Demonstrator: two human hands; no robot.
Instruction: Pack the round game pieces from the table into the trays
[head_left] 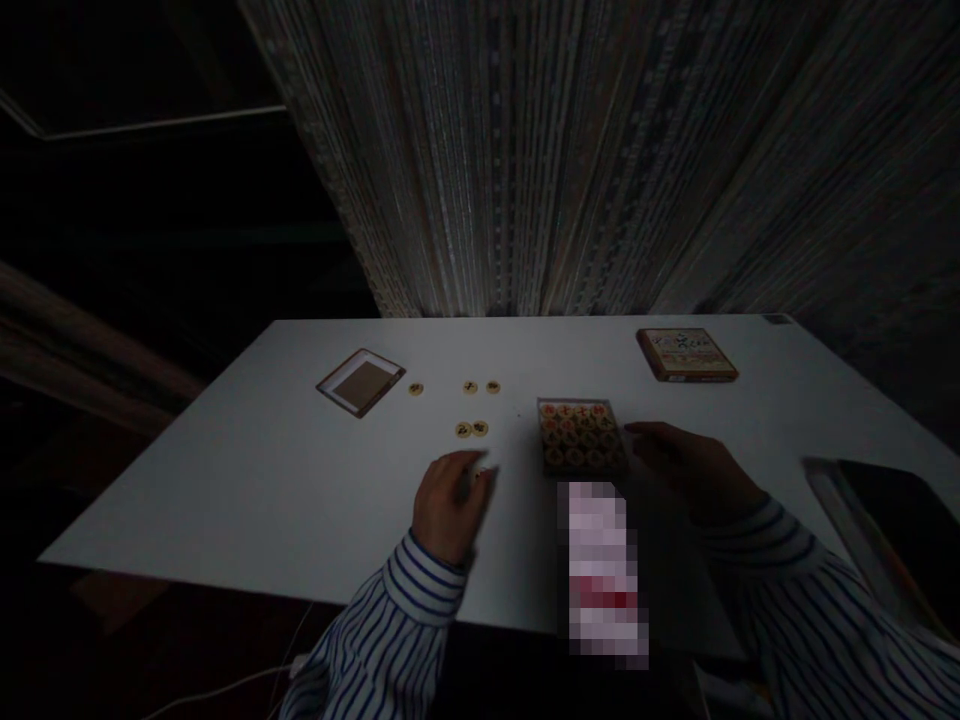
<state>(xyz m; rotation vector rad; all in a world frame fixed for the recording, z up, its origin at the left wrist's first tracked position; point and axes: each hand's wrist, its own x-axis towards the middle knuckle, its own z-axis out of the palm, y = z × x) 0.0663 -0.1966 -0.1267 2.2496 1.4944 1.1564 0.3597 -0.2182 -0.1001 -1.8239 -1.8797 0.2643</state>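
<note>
A white table (pixel 247 480) holds a small open box (pixel 582 436) packed with round wooden game discs bearing red and black marks. Several loose discs (pixel 472 429) lie on the table left of the box. My left hand (pixel 448 500) rests on the table just below those discs, fingers curled downward; a disc may lie under the fingertips, but the dim light hides it. My right hand (pixel 690 465) lies beside the box's right edge, fingers stretched toward it and touching or nearly touching its side. Both arms wear striped sleeves.
A box lid or tray (pixel 361 381) with a brown inside sits at the back left. A printed orange box cover (pixel 686 354) lies at the back right. A dark flat object (pixel 877 530) sits at the right edge. A striped curtain hangs behind the table.
</note>
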